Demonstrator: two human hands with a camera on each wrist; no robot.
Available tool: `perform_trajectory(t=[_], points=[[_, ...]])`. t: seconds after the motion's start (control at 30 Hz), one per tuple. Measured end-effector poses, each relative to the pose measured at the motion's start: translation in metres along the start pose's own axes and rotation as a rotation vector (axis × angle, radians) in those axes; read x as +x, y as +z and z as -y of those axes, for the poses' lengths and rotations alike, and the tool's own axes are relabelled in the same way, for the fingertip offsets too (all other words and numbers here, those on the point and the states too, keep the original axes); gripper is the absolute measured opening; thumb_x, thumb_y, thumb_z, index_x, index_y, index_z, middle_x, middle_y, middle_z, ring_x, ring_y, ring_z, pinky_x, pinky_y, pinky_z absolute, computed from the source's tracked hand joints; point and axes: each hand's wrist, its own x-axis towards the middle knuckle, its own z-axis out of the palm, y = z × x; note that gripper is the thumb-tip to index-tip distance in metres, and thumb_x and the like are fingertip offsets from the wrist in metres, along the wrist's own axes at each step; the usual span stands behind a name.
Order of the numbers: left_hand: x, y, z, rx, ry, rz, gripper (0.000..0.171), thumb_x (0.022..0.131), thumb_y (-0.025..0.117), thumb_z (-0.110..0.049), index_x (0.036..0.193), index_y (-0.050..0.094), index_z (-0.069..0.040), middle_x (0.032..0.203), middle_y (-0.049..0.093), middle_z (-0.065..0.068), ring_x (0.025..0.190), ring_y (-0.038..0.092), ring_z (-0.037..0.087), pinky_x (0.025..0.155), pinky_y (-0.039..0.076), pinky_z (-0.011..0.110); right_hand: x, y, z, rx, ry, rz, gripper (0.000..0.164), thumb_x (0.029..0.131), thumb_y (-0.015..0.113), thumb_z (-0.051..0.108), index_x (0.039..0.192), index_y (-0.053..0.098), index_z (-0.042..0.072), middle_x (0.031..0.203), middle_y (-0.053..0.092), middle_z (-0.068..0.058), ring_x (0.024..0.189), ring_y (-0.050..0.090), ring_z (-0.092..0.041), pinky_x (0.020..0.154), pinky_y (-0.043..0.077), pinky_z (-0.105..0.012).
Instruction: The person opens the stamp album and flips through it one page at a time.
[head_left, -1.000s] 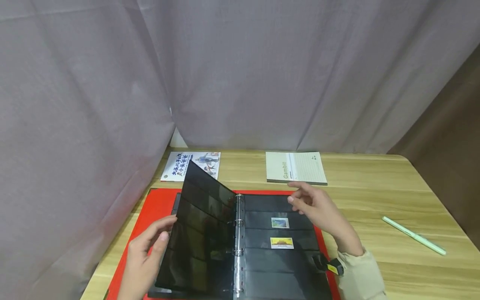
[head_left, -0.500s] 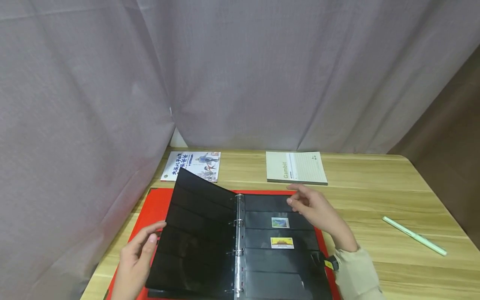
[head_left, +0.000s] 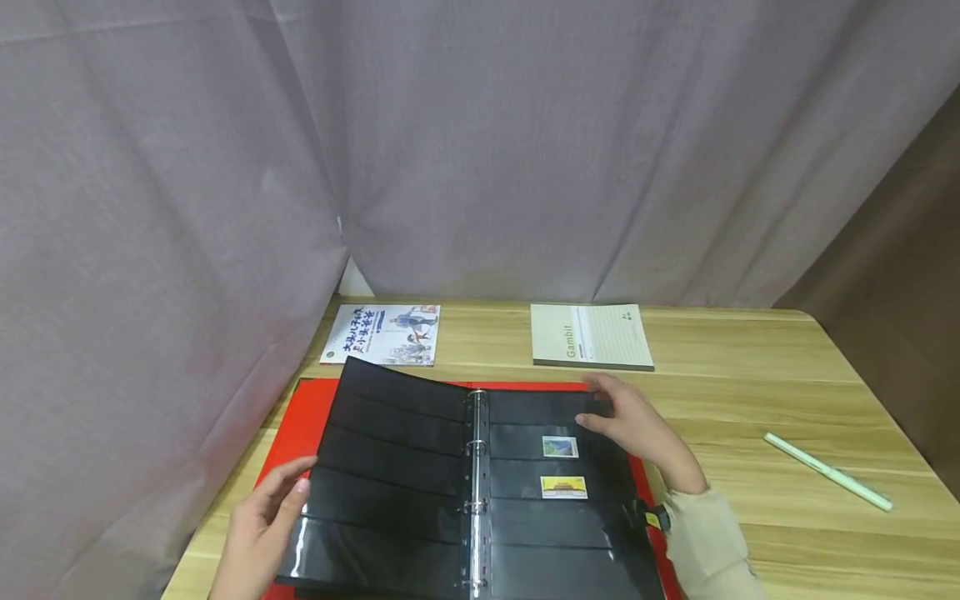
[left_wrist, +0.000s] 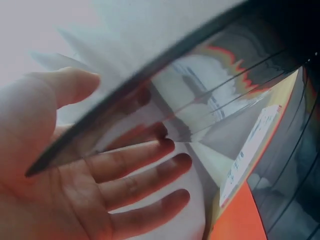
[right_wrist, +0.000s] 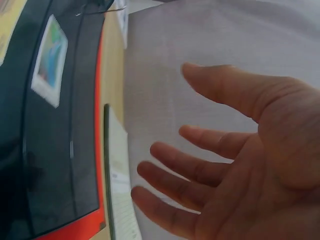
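Observation:
A red stamp album (head_left: 301, 419) with metal rings (head_left: 477, 483) lies spread on the table. Its left black page (head_left: 390, 475) is tilted up slightly, the outer edge between my left hand's (head_left: 258, 517) thumb and fingers. In the left wrist view those fingers (left_wrist: 145, 185) are straight beneath the page, thumb apart above it. The right black page (head_left: 555, 529) holds a blue-green stamp (head_left: 560, 447) and a yellow stamp (head_left: 564, 487). My right hand (head_left: 637, 427) hovers over that page's upper right corner, fingers spread and holding nothing in the right wrist view.
Behind the album lie a picture booklet (head_left: 390, 333) on the left and a pale green notebook (head_left: 592, 335) on the right. A light green pen (head_left: 828, 472) rests on the wooden table (head_left: 750, 375) at right. Grey curtains (head_left: 480, 167) hang behind.
The black page has swung down leftward, my left hand moving left and lower with it. My right hand's fingers have spread slightly, staying over the right page.

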Motion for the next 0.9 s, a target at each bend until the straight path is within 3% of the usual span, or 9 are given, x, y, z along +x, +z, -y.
perform_trajectory(t=[0.17,0.3,0.43,0.6,0.73,0.9], points=[[-0.001,0.001,0.008,0.040,0.013,0.015,0.026,0.098,0.061,0.001,0.124,0.067,0.000,0.118,0.070,0.016,0.106,0.062,-0.003,0.084,0.045,0.007,0.003,0.005,-0.010,-0.061,0.079,0.047,0.074,0.084,0.079,0.009,0.146,0.041,-0.010,0.147,0.043,-0.032,0.131,0.042,-0.051,0.106,0.036,-0.066],[-0.002,0.003,0.014,0.077,-0.031,0.044,0.027,0.098,0.062,-0.002,0.124,0.067,0.001,0.119,0.070,0.019,0.101,0.064,-0.001,0.081,0.046,0.008,0.004,0.009,-0.017,-0.084,0.104,0.059,0.082,0.080,0.082,0.006,0.147,0.037,-0.011,0.150,0.036,-0.034,0.134,0.037,-0.051,0.107,0.033,-0.067],[-0.002,0.004,0.020,0.126,-0.092,0.083,0.029,0.098,0.064,-0.007,0.126,0.066,0.000,0.121,0.069,0.018,0.098,0.066,0.003,0.079,0.052,0.017,0.005,0.013,-0.020,-0.092,0.116,0.080,0.091,0.076,0.085,0.004,0.149,0.033,-0.012,0.150,0.035,-0.036,0.136,0.034,-0.052,0.109,0.031,-0.066],[0.001,0.006,0.023,0.170,-0.187,0.135,0.032,0.100,0.064,-0.013,0.129,0.064,-0.002,0.123,0.068,0.015,0.101,0.069,0.017,0.083,0.055,0.031,0.005,0.015,-0.024,-0.106,0.116,0.105,0.098,0.071,0.088,0.003,0.148,0.030,-0.015,0.149,0.034,-0.039,0.137,0.032,-0.055,0.109,0.030,-0.067],[0.002,0.007,0.025,0.184,-0.205,0.161,0.033,0.099,0.065,-0.012,0.129,0.063,0.001,0.123,0.068,0.016,0.102,0.070,0.028,0.086,0.056,0.039,0.004,0.017,-0.026,-0.102,0.137,0.134,0.101,0.069,0.090,0.002,0.148,0.029,-0.016,0.149,0.033,-0.040,0.137,0.033,-0.055,0.108,0.032,-0.066],[0.001,0.006,0.029,0.201,-0.198,0.195,0.034,0.099,0.065,-0.012,0.130,0.062,0.003,0.121,0.068,0.018,0.102,0.070,0.032,0.086,0.056,0.046,0.004,0.020,-0.029,-0.120,0.170,0.138,0.103,0.067,0.091,0.002,0.148,0.029,-0.016,0.149,0.032,-0.041,0.137,0.031,-0.056,0.108,0.032,-0.067]])
